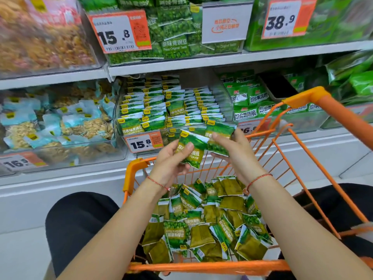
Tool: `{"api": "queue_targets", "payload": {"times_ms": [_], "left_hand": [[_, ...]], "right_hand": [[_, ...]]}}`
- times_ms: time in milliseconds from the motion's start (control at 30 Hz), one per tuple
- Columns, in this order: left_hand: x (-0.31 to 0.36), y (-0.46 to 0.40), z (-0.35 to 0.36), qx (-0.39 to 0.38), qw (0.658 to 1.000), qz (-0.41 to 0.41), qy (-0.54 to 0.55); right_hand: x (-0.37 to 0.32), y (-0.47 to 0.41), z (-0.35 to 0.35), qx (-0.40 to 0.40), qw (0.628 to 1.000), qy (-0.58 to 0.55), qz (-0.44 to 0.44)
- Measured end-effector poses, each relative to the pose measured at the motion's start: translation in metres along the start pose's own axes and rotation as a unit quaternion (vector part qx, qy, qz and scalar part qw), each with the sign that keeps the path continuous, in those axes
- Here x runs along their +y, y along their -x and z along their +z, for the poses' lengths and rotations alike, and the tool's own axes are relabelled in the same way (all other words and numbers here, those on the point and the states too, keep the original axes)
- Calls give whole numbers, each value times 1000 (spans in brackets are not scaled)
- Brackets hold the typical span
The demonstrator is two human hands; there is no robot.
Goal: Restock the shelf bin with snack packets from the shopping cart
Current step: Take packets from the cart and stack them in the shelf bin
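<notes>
Above cart [314, 98], packet [191, 146] tilted upright.

Orange cart [327, 110] holds loose green snack packets [203, 225].

The snack packets [203, 225] in the shopping cart [314, 158] are glossy plastic film, crinkled, with crimped ends. The cart's basket is thin orange-coated metal wire, and its rim and corner pieces look like smooth orange plastic. The shelf bin [121, 110] is clear, shiny plastic that catches reflections. The price tag [144, 142] on its front looks like matt printed paper. The shelf [173, 64] edge is smooth, light grey and painted. A thin red braided cord [258, 178] circles the wrist.
</notes>
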State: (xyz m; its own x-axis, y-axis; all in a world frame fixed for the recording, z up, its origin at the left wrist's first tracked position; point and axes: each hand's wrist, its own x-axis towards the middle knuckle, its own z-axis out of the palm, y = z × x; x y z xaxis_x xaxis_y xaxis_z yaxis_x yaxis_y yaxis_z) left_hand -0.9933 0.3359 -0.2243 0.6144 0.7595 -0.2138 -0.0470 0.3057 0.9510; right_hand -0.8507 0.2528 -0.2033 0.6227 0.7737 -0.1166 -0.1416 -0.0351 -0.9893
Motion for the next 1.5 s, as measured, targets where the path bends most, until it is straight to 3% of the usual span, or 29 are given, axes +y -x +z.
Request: {"api": "queue_targets", "payload": {"times_ms": [133,300,433,600,700,867,1033,1167,1333,1433,1500], "left_hand": [[0,-3,-3,86,992,91,-10],[-8,2,0,148,968,166,-115],[-14,5,2,137,931,215,-262],[-16,7,0,149,905,242,-316],[-17,6,-2,160,913,229,-296],[-22,9,4,127,919,197,-318],[-13,13,11,79,967,127,-205],[-15,5,8,41,981,85,-168],[-19,7,6,62,961,141,-228],[-14,4,3,74,981,97,-154],[-9,-2,-2,111,979,118,-122]], "right_hand": [[5,13,15,-89,996,-8,15],[8,15,26,-138,973,-167,82],[8,18,25,-180,978,-98,43],[9,21,24,-221,972,-74,26],[11,24,26,-243,970,-32,1],[21,23,29,-170,980,56,-83],[23,17,25,-153,983,66,-72],[24,12,22,-140,988,61,-32],[18,17,25,-153,974,157,-57],[3,8,23,-145,969,192,-62],[-9,-6,24,-131,972,188,-45]]}}
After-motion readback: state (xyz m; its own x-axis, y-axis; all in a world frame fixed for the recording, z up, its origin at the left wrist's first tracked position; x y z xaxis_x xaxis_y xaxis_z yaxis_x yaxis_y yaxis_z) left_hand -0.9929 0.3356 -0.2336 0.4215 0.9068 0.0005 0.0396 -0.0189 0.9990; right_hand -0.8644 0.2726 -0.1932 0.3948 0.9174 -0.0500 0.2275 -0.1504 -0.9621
